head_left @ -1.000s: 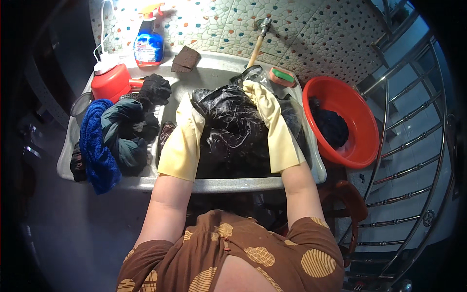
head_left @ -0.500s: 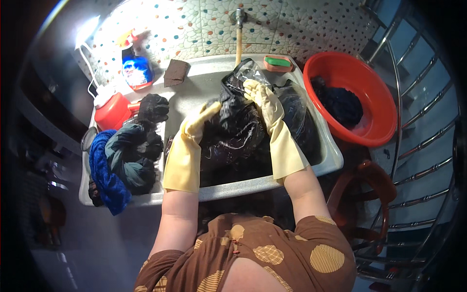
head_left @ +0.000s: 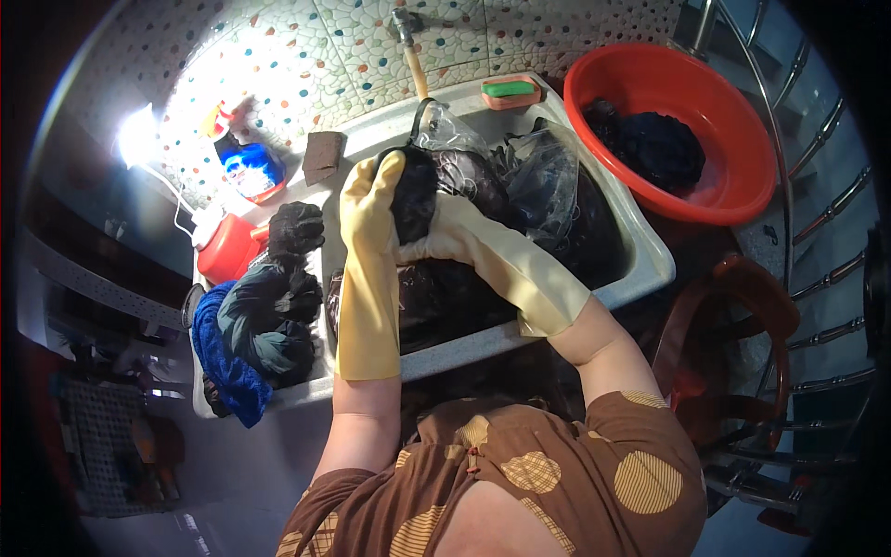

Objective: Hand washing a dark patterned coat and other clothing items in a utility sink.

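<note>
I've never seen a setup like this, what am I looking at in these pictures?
No machine here: the left grip and right grip are a person's hands in pale yellow gloves. The pictures come from the left of two fisheye cameras worn on the head, looking down, so straight edges bend. Held between the hands is a bunched dark cloth, over a sink. On the sink's left side lie a blue towel and a grey-green cloth; at its back edge sits a green bar in a pinkish holder. To the right, a red tub holds a dark bundle.
</note>
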The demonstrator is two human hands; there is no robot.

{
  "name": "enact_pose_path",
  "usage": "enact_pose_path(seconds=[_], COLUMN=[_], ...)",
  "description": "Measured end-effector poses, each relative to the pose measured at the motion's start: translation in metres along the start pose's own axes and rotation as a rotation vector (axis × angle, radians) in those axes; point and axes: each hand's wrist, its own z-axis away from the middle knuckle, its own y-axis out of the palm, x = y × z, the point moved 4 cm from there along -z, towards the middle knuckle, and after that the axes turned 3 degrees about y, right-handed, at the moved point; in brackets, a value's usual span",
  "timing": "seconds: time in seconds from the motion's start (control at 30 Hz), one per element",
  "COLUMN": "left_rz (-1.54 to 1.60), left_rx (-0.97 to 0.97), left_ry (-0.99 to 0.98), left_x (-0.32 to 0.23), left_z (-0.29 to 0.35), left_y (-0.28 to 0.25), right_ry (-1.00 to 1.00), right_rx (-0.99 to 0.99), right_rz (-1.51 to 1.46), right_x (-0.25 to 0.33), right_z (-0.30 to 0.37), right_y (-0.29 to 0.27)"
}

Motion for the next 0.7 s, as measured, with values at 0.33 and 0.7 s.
enact_pose_path(seconds=[0.33,0.7], left_rz=[-0.866,-0.601], left_rx=[0.458,0.26], left_ry=[-0.077,-0.573], left_x=[-0.037,0.007], left_z=[-0.02,0.042], left_y=[0.007,-0.076], right_ry=[0.581,0.583], right_rx=[-0.517,-0.465], right_rz=[-0.568,-0.213], right_x=[0.035,0.036], right_z=[0.008,0.0], right_y=[-0.063,-0.06])
